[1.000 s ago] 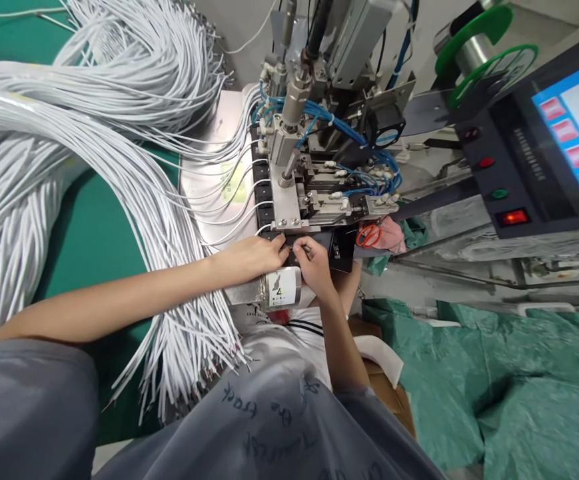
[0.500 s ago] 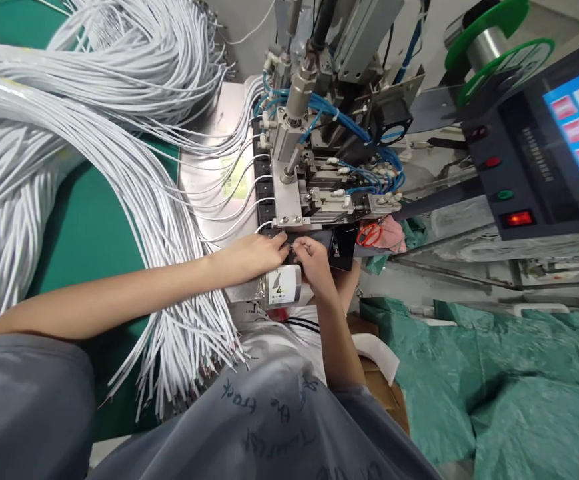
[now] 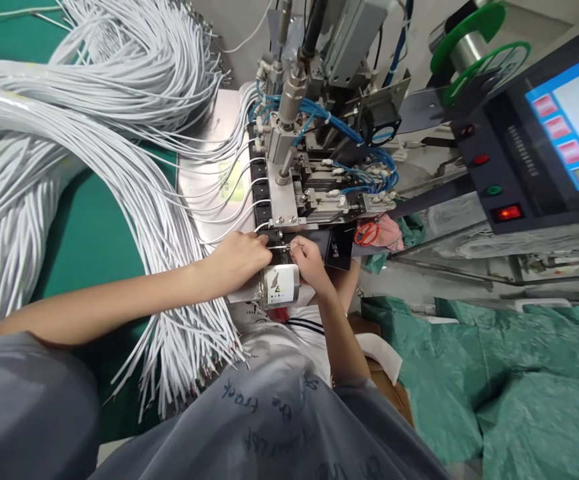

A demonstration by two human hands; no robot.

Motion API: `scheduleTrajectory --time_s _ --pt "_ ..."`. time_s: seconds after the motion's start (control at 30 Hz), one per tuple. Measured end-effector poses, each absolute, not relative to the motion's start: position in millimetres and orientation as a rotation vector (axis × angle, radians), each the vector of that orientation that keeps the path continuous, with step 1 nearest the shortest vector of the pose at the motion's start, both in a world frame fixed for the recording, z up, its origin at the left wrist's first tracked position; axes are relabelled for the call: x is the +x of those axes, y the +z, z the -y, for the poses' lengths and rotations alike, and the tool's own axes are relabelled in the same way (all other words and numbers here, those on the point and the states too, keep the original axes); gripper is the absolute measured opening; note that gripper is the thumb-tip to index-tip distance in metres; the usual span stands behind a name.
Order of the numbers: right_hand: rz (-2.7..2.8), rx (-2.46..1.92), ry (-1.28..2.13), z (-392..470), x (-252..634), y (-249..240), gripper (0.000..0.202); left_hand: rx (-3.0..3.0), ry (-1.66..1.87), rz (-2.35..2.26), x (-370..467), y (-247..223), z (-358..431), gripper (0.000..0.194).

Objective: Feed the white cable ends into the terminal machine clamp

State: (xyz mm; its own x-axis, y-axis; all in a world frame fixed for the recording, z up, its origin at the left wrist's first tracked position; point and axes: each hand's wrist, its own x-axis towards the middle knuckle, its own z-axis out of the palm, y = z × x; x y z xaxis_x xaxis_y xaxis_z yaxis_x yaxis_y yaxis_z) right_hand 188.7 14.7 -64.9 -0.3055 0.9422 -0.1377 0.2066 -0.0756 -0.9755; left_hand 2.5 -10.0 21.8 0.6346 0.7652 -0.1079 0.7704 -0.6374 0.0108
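A short stretch of white cable [image 3: 278, 247] runs between my two hands at the near end of the machine. My left hand [image 3: 242, 261] is closed around the cable, its fingers curled and partly hidden from above. My right hand [image 3: 310, 261] pinches the tip of the same cable between thumb and fingertips; the tip itself is too small to make out. Just beyond my hands, white cables lead into a row of black holders [image 3: 260, 192] beside the metal press head [image 3: 283, 200]. Below my fingers sits a box with a white label [image 3: 281, 285].
Thick bundles of white cables [image 3: 119, 147] cover the green table [image 3: 99, 220] at left. Right of the machine are red-handled scissors [image 3: 367, 233], a pink cloth [image 3: 388, 232], a wire spool [image 3: 469, 50] and a control panel [image 3: 509, 153]. Green sheeting [image 3: 469, 360] lies at lower right.
My left hand has drawn slightly left, away from my right hand, and the cable between them now shows. The right hand stays close to the same spot. The view has shifted a little.
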Motion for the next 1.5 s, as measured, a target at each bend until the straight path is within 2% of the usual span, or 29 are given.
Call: scheduleTrajectory --time_s 0.17,0.37,0.5,0.63,0.77,0.83,1.0,1.13,1.23,1.33,1.5 --pt "1.523 -1.378 1.235 -16.0 197.1 -63.0 0.023 2.804 -0.122 -1.316 1.8 21.0 10.6 0.01" --pt "1.491 -1.336 1.306 -5.8 183.5 -72.0 0.028 2.762 -0.151 -1.333 3.6 20.2 12.0 0.011" --pt "1.463 -1.356 1.219 -11.2 179.6 -71.4 0.029 2.787 -0.099 -1.329 3.5 19.6 12.8 0.015" --pt "1.402 -1.415 1.059 -8.6 191.1 -54.6 0.028 2.794 -0.063 -1.342 2.3 18.1 12.6 0.014" --pt "1.424 -1.423 0.84 35.0 187.5 -30.5 0.023 2.718 -0.112 -1.426 -1.6 17.1 5.7 0.013" --pt "1.551 -1.439 0.934 65.0 174.4 -24.0 0.019 2.712 -0.104 -1.504 -4.7 16.3 -0.3 0.016" --pt "1.758 -1.35 1.43 109.8 129.8 -35.6 0.013 2.733 -0.065 -1.567 -11.8 14.7 -13.2 0.021" --pt "1.673 -1.35 1.491 112.8 111.8 -46.7 0.013 2.743 -0.059 -1.578 -11.4 21.7 -12.5 0.028" --pt "1.858 -1.428 1.275 113.1 111.9 -38.2 0.018 2.754 0.063 -1.461 -5.3 30.4 -1.9 0.032" --pt "2.074 -1.484 1.055 113.5 117.2 -22.9 0.022 2.729 0.322 -1.123 3.4 35.0 13.7 0.035" --pt "2.111 -1.525 0.998 95.0 143.9 -6.4 0.019 2.461 0.663 -0.747 10.6 24.2 23.4 0.034"
